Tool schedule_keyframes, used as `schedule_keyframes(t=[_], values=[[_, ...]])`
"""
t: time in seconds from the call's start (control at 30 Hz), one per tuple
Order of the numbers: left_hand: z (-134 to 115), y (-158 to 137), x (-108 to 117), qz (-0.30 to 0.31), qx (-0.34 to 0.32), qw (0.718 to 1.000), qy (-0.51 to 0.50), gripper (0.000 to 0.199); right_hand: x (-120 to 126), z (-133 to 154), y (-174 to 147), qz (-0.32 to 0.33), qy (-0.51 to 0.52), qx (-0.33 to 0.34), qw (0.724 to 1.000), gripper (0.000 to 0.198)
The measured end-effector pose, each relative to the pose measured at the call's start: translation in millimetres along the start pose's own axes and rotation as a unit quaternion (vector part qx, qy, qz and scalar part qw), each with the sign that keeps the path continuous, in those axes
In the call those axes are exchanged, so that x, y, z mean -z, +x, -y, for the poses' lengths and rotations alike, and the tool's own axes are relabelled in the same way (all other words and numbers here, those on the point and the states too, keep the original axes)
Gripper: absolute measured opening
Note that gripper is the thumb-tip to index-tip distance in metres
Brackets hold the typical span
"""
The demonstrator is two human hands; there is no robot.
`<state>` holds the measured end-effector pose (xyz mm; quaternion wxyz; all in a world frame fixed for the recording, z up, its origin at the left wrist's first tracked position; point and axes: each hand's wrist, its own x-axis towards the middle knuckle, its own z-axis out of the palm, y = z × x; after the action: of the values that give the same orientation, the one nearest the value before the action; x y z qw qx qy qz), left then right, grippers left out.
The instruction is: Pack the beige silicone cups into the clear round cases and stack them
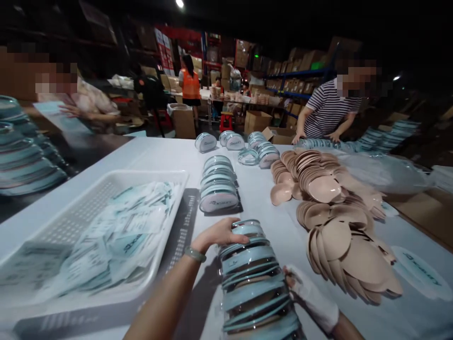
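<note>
A long row of clear pouches with light-blue trim (249, 283) lies on the white table before me, running toward the bottom edge. My left hand (222, 234), with a green bangle at the wrist, is closed over the far end of this row, thumb on top. On the row's right side, my right hand (311, 293) in a white glove presses with curled fingers, its fingertips partly hidden. Just beyond stands a shorter row of similar pouches (218, 182) with lettered pale fronts. Beige cup-shaped pieces (339, 250) are heaped to the right.
At left a white perforated basket (155, 274) holds flat printed packets. More pouches (233, 141) stand at the table's far edge. A person in a striped shirt (329, 108) handles pouches at back right; another person (94, 101) works at left. A cardboard box (424, 212) borders the right.
</note>
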<state>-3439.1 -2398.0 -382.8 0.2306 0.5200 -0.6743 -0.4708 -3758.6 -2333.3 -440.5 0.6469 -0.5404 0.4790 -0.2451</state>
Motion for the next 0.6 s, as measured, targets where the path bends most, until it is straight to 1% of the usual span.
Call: schedule_keyframes(t=[0.03,0.1,0.17,0.2,0.23,0.3,0.37,0.4,0.47,0.53,0.57,0.6], values=[[-0.5,-0.2,0.1,0.000,-0.001,1.000,-0.001,0.071,-0.1,3.1,0.6,0.026,0.013,-0.002,1.000,0.064],[-1.8,-0.7,0.4,0.004,-0.004,1.000,-0.005,0.073,-3.3,7.6,2.5,0.061,0.040,0.021,0.997,0.064],[-2.5,-1.1,0.9,0.012,-0.007,1.000,-0.012,0.074,-7.9,7.3,5.1,0.064,0.037,0.047,0.996,0.063],[-2.6,-1.3,1.1,0.015,-0.008,1.000,-0.014,0.074,-9.7,5.0,6.3,0.055,0.029,0.050,0.997,0.064],[-2.5,-1.4,1.3,0.017,-0.007,1.000,-0.015,0.073,-10.8,1.7,7.2,0.047,0.020,0.041,0.998,0.066],[-1.8,-1.4,1.7,0.021,-0.005,1.000,-0.015,0.071,-11.2,-6.0,7.4,0.035,0.017,-0.004,0.999,0.069],[-1.1,-1.1,1.8,0.024,-0.004,1.000,-0.019,0.071,-9.9,-10.6,5.4,0.025,0.048,-0.059,0.997,0.071],[-0.8,-0.9,1.7,0.026,-0.006,0.999,-0.022,0.071,-8.8,-10.3,3.8,0.026,0.061,-0.075,0.995,0.073],[-0.5,-0.3,1.3,0.027,-0.008,0.999,-0.026,0.070,-6.3,-3.4,0.9,0.033,0.049,-0.095,0.994,0.077],[-0.5,0.3,0.9,0.021,-0.010,0.999,-0.025,0.068,-4.2,10.2,0.1,0.036,-0.002,-0.111,0.993,0.078],[-0.6,0.5,0.7,0.018,-0.010,1.000,-0.022,0.067,-4.2,17.7,0.7,0.034,-0.031,-0.110,0.993,0.078],[-0.8,0.8,0.4,0.017,-0.009,1.000,-0.019,0.066,-5.3,24.5,1.8,0.027,-0.062,-0.096,0.993,0.078]])
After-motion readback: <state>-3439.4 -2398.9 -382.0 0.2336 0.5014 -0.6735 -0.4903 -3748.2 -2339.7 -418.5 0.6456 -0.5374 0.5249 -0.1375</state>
